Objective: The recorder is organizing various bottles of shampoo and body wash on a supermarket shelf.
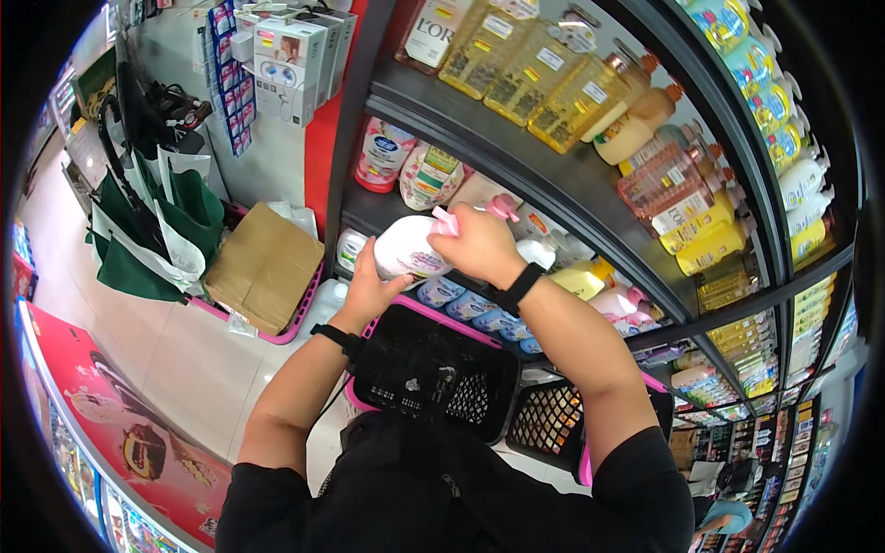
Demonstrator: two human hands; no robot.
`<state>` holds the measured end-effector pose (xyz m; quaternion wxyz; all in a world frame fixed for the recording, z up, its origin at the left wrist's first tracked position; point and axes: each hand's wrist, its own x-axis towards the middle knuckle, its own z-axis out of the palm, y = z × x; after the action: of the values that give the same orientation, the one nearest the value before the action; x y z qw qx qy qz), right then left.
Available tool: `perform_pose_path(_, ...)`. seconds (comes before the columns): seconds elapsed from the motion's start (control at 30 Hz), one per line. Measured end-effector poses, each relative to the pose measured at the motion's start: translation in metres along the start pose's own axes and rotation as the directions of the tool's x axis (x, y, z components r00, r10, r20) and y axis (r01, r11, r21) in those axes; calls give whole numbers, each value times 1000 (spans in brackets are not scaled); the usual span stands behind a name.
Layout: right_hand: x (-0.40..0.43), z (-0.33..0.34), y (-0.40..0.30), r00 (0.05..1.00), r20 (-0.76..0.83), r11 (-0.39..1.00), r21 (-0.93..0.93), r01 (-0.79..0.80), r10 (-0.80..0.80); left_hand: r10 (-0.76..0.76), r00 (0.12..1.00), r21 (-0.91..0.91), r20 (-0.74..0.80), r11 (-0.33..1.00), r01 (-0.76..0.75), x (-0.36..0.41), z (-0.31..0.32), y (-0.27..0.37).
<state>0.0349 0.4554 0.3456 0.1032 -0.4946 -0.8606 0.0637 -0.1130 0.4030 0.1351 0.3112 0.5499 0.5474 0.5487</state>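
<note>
Both of my hands are on a white pump bottle (408, 246) with a pink pump head (446, 221). My left hand (373, 289) grips the bottle's lower end. Across the pump end lies my right hand (480, 242), its thumb near the pink nozzle. The bottle is tilted in front of the dark shelf (366, 207). Beyond my right hand, another pink pump head (503, 206) shows among the shelved bottles. A white-and-pink bottle (433, 177) stands on the shelf just past the held one. My right palm hides part of the held bottle's neck.
A black shopping basket (435, 359) with a pink rim sits below my hands, beside a second mesh basket (550, 415). Leftward are a cardboard box (266, 266) in a pink basket and a green-and-white bag (148, 221). Amber bottles (515, 69) line the upper shelf. A person (722, 515) is far right.
</note>
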Motion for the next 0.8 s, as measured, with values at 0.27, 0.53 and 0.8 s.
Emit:
perform_pose_path(0.27, 57, 17, 1, 994, -41, 994, -43, -99, 97, -69, 990, -4, 127, 998, 70, 57, 0, -23)
perform_pose_path(0.53, 89, 27, 12, 982, 50, 982, -72, -177, 180, -126, 976, 10, 177, 992, 126, 88, 15, -35)
perform_pose_path(0.8, 108, 31, 26, 958, 237, 985, 30, -170, 158, -64, 982, 11, 175, 998, 62, 90, 16, -38)
